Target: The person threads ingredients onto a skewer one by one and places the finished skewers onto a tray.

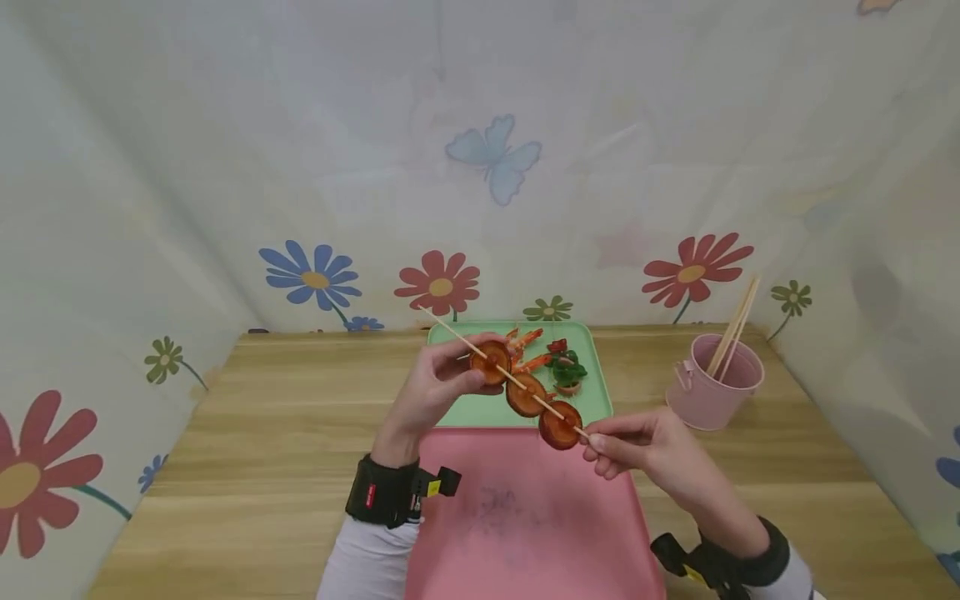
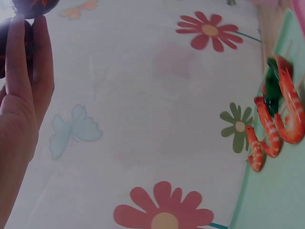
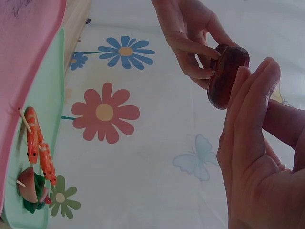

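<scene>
A bamboo skewer [image 1: 448, 327] slants over the trays in the head view, threaded through three round brown slices [image 1: 557, 434] like mushroom caps. My left hand [image 1: 435, 387] holds the uppermost slice between thumb and fingers, with the skewer's pointed end projecting beyond it. At the lower end, my right hand [image 1: 648, 446] pinches the stick just past the last slice. The right wrist view catches the thick dark side of the slices [image 3: 229, 78], partly behind my right fingers. Only the edge of the slices [image 2: 35, 5] shows in the left wrist view.
Behind the hands lies a green tray [image 1: 480, 408] bearing skewered shrimp [image 2: 291, 107] and a green-and-red skewer [image 1: 567, 371]. A pink tray [image 1: 525, 525] sits nearer on the wooden table [image 1: 300, 417]. To the right stands a pink bucket [image 1: 701, 404] with several bamboo sticks [image 1: 731, 329].
</scene>
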Motion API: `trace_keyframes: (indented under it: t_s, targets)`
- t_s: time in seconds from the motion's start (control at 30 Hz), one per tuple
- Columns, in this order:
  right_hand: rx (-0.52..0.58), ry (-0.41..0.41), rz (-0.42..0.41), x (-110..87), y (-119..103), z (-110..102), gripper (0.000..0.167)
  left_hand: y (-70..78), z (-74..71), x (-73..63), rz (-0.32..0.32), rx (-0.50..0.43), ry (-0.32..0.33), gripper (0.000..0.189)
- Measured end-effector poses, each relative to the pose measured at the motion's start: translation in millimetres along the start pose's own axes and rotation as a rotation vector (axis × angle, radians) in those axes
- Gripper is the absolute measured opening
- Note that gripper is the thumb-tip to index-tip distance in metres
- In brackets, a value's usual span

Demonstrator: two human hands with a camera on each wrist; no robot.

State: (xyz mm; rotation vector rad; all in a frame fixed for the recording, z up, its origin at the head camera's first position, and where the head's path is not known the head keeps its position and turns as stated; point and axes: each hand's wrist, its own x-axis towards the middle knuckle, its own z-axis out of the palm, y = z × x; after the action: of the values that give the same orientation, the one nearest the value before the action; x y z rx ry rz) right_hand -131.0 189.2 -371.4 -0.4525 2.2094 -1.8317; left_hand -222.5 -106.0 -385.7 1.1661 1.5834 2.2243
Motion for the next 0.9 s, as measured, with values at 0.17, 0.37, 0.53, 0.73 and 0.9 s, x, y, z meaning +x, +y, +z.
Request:
trace_keyframes:
  t_s: [0.17,0.37,0.53,0.73,0.9]
  targets:
    - [-0.006,0.012,-0.025,-1.0,-2.1,1.8,0.033,-1.2,6.0,1.6,-0.027,0.013,0.014,0.058]
    - [0.000,-0.006,-0.012,-0.6,-1.5,1.0,0.034,-1.0,6.3,2.1,-0.059,0.044,0.026,0.057]
    - [0.001,-0.020,0.023,2.1,-2.8,1.9,0.035,-0.4,4.4,3.3,-0.055,0.073,0.022,0.061]
    - [-0.064,-0.089,0.030,5.4,-2.8,2.9,0.029,-4.3,-0.3,4.2,-0.042,0.079,-0.010,0.052]
    - [-0.107,-0.156,0.058,9.9,-3.4,7.6,0.026,-8.5,-2.3,5.4,-0.053,0.077,-0.003,0.048]
